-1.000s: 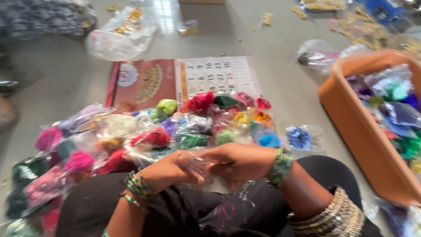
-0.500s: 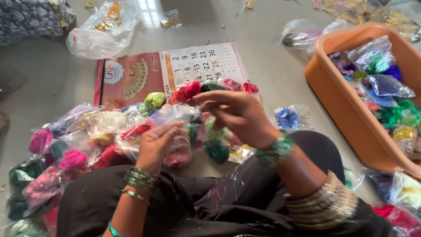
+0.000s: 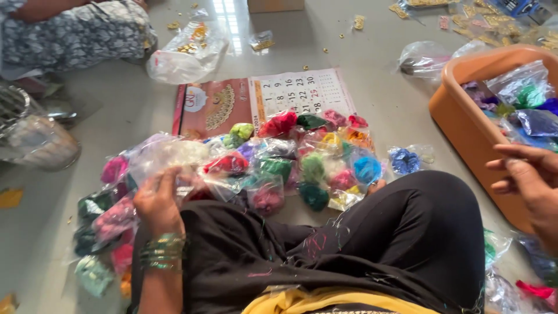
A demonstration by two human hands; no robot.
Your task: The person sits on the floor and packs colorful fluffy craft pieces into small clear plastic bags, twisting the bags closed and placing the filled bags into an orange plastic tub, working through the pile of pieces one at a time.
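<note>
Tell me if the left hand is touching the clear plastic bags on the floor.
Touching. The head view shows the left hand with its fingers pressed onto the clear plastic bags of coloured bits, no gap between them.

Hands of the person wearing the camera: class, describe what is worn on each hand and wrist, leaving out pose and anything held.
The left hand is bare, with no sleeve showing; its wrist carries a stack of thin green and gold bangles. The right hand shows no ring or glove, and its wrist is cut off by the frame edge, so any bangles there cannot be seen.
</note>
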